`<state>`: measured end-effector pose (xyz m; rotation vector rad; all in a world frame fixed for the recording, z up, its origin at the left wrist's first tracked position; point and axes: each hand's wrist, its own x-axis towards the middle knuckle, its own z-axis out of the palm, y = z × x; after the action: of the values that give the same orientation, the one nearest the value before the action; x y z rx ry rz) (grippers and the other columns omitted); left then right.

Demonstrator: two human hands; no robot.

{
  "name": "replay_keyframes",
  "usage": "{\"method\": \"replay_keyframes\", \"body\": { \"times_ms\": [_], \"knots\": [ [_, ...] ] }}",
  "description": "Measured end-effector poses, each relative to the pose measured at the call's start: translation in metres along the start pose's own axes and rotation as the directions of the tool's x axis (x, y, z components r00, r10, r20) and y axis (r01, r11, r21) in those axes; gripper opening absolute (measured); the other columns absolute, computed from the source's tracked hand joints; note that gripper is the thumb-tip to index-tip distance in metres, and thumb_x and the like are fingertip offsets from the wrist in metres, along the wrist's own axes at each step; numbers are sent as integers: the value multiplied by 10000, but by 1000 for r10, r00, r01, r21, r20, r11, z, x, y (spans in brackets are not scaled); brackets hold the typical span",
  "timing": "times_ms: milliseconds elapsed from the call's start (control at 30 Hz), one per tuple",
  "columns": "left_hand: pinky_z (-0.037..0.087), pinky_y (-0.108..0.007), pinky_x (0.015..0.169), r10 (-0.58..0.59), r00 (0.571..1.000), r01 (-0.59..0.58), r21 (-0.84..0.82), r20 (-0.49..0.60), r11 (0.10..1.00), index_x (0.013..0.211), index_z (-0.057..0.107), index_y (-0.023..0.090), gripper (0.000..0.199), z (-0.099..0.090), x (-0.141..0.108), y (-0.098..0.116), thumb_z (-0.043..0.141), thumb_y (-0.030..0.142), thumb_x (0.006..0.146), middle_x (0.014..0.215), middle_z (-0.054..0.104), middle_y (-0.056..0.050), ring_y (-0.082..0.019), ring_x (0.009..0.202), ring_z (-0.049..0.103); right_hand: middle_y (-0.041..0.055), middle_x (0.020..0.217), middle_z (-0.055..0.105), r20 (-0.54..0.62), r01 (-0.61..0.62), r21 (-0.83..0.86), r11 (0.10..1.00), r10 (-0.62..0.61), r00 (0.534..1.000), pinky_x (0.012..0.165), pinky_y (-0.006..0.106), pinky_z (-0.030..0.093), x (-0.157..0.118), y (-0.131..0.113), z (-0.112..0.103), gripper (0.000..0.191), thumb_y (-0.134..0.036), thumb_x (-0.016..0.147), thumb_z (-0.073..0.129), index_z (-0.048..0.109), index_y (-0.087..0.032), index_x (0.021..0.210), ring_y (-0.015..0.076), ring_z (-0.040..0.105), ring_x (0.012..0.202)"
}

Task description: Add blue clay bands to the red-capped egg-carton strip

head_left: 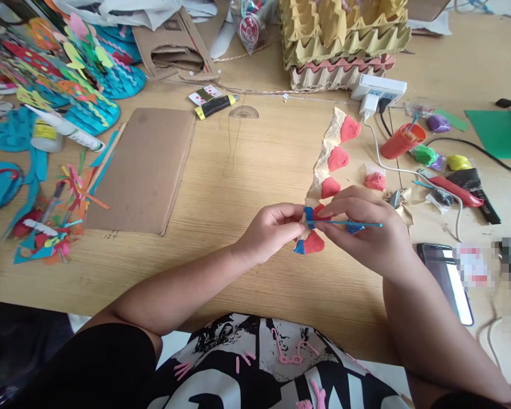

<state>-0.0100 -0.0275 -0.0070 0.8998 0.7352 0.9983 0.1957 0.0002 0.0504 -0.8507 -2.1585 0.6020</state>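
Observation:
Between my hands is a jagged strip of egg-carton card (322, 165), bare beige along its left edge, with red clay on its points and blue clay on the two lowest ones. My left hand (272, 232) pinches the strip's left edge near its lower end. My right hand (368, 230) has its fingertips on the red and blue part, and a thin blue stick (369, 224) lies under its fingers, pointing right. A lump of blue clay (355, 227) shows by the right palm.
Brown cardboard (140, 170) lies left, beside paper scraps (55, 227) and a glue bottle (68, 129). Egg trays (344, 40) are stacked at the back. On the right are a power strip (378, 88), a red cup (402, 141), clay packets (424, 154), cables and a phone (445, 281).

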Motion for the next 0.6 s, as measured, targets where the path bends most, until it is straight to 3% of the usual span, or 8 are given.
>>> {"method": "replay_keyframes", "body": {
  "times_ms": [100, 300, 433, 600],
  "knots": [
    [494, -231, 637, 0, 1000, 0, 7, 3, 1000, 947, 809, 161, 151, 0, 0, 0, 723, 179, 824, 734, 638, 0, -89, 691, 563, 46, 962, 685, -19, -22, -107, 994, 20, 1000, 775, 400, 580, -1, 0, -1, 69, -223, 883, 812, 777, -264, 924, 220, 700, 913],
    [506, -234, 641, -1, 1000, 1, -19, -15, 1000, 956, 810, 167, 162, -1, 1, 0, 737, 179, 811, 771, 677, -11, -94, 699, 586, 64, 1087, 633, -35, 19, -90, 996, -23, 999, 871, 440, 577, -1, 0, 0, 63, -235, 898, 786, 734, -247, 865, 240, 680, 1026],
    [512, -233, 653, -10, 1000, 10, -6, -9, 1000, 907, 801, 162, 135, 0, 1, 1, 704, 150, 814, 755, 658, -5, -92, 705, 586, 66, 1119, 619, -56, 32, -200, 979, -44, 998, 919, 482, 542, -2, 3, 3, 53, -221, 889, 775, 745, -264, 898, 260, 658, 1062],
    [503, -234, 639, -7, 1000, 7, -12, -10, 1000, 905, 802, 156, 142, 1, 1, 1, 704, 156, 801, 742, 651, -4, -93, 695, 579, 58, 1106, 613, -56, 68, -287, 956, -88, 995, 856, 462, 504, -2, 3, 3, 69, -234, 876, 802, 765, -279, 912, 248, 632, 1008]
  ]
}}
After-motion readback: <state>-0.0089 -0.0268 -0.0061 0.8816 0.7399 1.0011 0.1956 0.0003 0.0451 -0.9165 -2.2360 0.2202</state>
